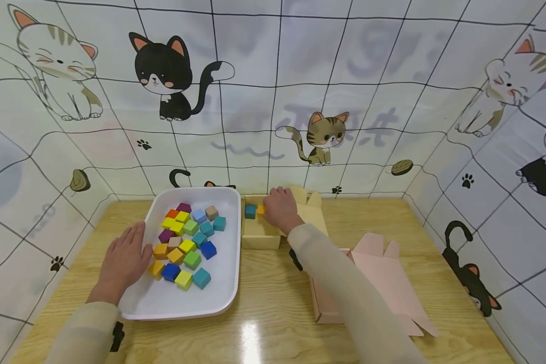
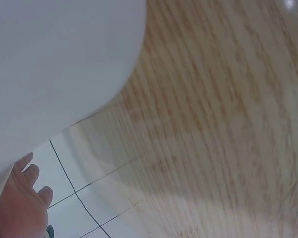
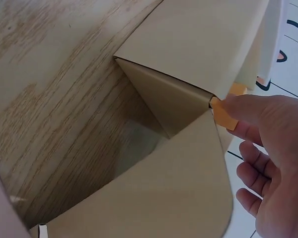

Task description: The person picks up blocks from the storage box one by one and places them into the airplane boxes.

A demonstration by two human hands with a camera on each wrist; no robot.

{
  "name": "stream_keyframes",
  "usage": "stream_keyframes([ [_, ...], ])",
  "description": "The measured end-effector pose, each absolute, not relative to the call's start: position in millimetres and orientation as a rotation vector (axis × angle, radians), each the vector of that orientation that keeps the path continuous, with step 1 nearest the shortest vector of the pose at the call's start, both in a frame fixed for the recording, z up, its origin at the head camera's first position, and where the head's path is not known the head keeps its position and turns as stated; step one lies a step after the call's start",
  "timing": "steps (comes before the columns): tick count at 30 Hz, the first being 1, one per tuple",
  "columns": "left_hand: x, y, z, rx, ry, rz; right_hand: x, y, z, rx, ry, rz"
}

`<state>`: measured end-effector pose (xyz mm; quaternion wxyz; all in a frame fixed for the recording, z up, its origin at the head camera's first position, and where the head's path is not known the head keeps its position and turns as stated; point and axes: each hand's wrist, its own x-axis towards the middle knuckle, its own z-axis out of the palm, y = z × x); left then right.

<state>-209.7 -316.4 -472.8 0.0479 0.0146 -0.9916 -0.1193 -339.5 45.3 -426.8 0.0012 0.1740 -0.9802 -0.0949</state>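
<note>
My right hand (image 1: 282, 210) reaches into the yellow cardboard box (image 1: 260, 243). Between thumb and finger it pinches an orange cube (image 3: 224, 118), as the right wrist view shows. Beside that, a teal cube (image 1: 251, 212) sits at the back left of the same box. My left hand (image 1: 123, 255) rests at the left rim of the white tray (image 1: 225, 298), its fingers extended. Several coloured wooden cubes lie loose in the tray, among them a dark blue cube (image 1: 208, 249) and a green cube (image 1: 192, 260). The left wrist view catches only part of the left hand.
An opened pink cardboard box (image 1: 387, 283) lies at the right, partly behind my right forearm. The yellow box's lid (image 1: 316, 217) is folded out to its right. A cat-patterned cloth wall (image 1: 255, 101) borders the wooden table (image 1: 273, 313) at the back and sides.
</note>
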Motion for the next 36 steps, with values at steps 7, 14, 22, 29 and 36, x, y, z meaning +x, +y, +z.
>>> stream_keyframes([
  [7, -210.1, -316.2, -473.5, 0.054, -3.023, -0.338, -350.7, 39.3, -436.3, 0.55, -3.093, -0.316],
  [14, -210.6, -317.8, -474.0, 0.054, -3.024, -0.323, -360.1, 35.2, -446.7, 0.541, -3.102, -0.308],
  [22, -213.8, -319.2, -476.8, 0.066, -3.036, -0.331, -365.0, 29.9, -456.2, 0.514, -3.106, -0.326],
  [29, -213.7, -318.9, -475.5, 0.057, -3.03, -0.327, -367.6, 26.9, -459.0, 0.503, -3.094, -0.343],
  [36, -213.4, -318.7, -475.2, 0.063, -3.035, -0.325, -369.4, 28.8, -454.0, 0.543, -3.057, -0.307],
])
